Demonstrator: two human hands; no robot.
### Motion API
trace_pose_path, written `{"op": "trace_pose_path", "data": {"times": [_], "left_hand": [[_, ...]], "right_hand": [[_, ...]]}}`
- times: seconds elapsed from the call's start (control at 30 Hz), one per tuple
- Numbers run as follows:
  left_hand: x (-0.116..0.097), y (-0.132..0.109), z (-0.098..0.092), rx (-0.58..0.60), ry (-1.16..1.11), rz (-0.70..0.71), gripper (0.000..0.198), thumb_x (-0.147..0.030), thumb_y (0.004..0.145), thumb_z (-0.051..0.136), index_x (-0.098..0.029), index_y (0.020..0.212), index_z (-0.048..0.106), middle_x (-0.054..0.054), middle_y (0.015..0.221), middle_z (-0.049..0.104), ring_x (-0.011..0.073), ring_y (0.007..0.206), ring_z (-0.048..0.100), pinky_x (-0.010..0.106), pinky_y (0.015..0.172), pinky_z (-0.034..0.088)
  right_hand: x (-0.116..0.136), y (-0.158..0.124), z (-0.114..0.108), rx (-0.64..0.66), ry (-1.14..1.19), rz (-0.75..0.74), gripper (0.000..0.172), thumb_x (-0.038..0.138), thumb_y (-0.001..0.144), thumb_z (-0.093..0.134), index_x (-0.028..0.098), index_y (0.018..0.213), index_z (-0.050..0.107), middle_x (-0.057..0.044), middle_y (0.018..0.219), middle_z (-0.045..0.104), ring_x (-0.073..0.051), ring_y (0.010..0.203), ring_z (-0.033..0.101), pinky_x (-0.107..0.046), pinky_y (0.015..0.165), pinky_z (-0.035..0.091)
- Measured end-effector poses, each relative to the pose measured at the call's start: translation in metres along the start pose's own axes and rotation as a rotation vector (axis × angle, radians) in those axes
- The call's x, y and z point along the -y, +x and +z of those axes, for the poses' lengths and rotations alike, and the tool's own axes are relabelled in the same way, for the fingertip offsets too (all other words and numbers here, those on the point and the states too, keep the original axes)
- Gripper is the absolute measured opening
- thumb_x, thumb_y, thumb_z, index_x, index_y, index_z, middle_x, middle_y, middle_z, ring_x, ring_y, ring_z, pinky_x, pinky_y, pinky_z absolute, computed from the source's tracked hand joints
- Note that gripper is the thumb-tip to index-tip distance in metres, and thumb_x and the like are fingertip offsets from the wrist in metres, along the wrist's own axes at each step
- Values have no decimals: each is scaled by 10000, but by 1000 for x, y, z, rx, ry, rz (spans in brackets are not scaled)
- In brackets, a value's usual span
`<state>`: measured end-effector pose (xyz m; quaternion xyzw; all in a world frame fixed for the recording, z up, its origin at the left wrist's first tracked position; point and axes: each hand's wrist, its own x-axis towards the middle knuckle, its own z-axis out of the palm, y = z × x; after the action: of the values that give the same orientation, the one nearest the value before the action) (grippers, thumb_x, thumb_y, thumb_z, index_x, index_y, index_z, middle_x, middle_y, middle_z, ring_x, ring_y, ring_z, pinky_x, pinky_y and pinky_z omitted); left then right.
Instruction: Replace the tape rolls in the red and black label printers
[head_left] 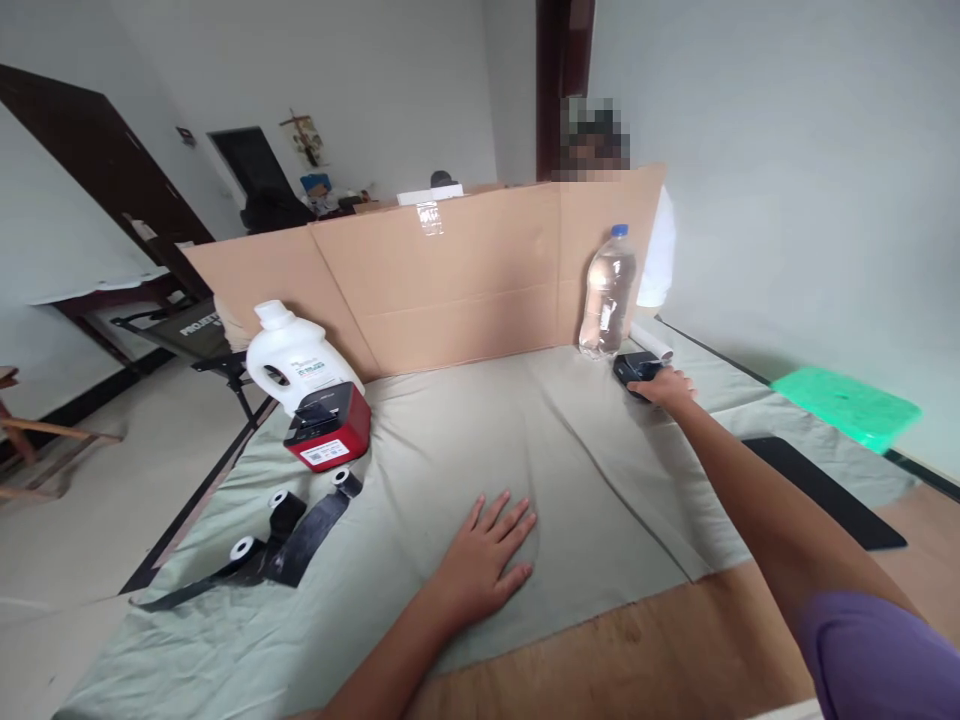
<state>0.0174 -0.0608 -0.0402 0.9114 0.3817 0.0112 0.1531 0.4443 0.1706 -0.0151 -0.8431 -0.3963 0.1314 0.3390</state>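
My left hand (491, 555) lies flat on the pale green cloth (450, 440), fingers spread, holding nothing. Stretched out to the far right, my right hand (667, 387) grips a small black box-shaped device (634, 372); its fingers partly cover it, so its exact kind is hidden. Just behind the device stands a large clear bottle (609, 295) with a blue cap, upright. A white paper roll (651, 340) lies beside the device. On the left side, a red and black boxy machine (330, 430) with a white label sits in front of a white jug (296, 350).
Several rolls of black tape-like strip (289, 530), partly unwound, lie at the left. A cardboard panel (450, 270) stands across the back, a person partly behind it. At right are a black flat mat (825, 490) and a green plastic stool (847, 405). Bare wood (600, 650) shows in front.
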Motion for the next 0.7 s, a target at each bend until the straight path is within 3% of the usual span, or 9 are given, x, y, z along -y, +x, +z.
{"op": "trace_pose_path", "data": {"times": [0.1,0.17,0.27,0.33,0.47,0.57,0.7], "left_hand": [[0,-2,1,-24,-22,-6,642,-566,1026,321,-350,1614,184,-17,1686,201,275,1577,124,574,1274,84],[0,-1,1,-41,-39,-7,639,-574,1027,306,-351,1614,188,-20,1684,211,273,1577,128,573,1274,79],[-1,-2,1,-56,-69,-1,637,-580,1026,301,-349,1611,206,-19,1680,231,272,1576,130,566,1274,62],[0,-2,2,-65,-76,8,635,-575,1023,316,-343,1608,226,-12,1674,254,272,1575,135,558,1275,54],[3,-2,7,-107,-68,38,632,-560,1021,342,-329,1602,253,6,1659,303,275,1570,158,558,1271,61],[4,-3,13,-155,-60,51,634,-541,1011,396,-312,1593,289,21,1648,331,295,1560,190,572,1264,90],[2,-5,16,-206,-80,70,630,-530,1003,433,-308,1581,321,30,1626,379,301,1551,214,574,1262,111]], "right_hand": [[15,-12,3,-54,86,-55,631,391,567,853,91,1062,604,-411,1308,497,-537,1369,358,-691,1068,258],[25,-40,12,-72,163,-168,621,433,563,846,127,1041,592,-349,1238,557,-514,1360,385,-689,1084,280],[41,-106,37,-24,160,-333,701,507,484,876,159,1008,566,-268,1130,616,-494,1252,509,-639,1041,392],[53,-158,59,-55,135,-430,679,512,504,856,164,999,546,-257,1072,633,-488,1188,559,-616,991,446],[76,-243,94,-144,159,-489,644,482,477,865,221,943,504,-220,1040,661,-454,1107,607,-572,952,472],[87,-277,103,-135,86,-488,642,492,497,858,212,955,506,-236,1045,658,-447,1078,611,-562,930,465],[93,-297,103,-92,-97,-471,637,512,569,814,159,1018,529,-260,1051,639,-435,1045,608,-538,899,459]]}}
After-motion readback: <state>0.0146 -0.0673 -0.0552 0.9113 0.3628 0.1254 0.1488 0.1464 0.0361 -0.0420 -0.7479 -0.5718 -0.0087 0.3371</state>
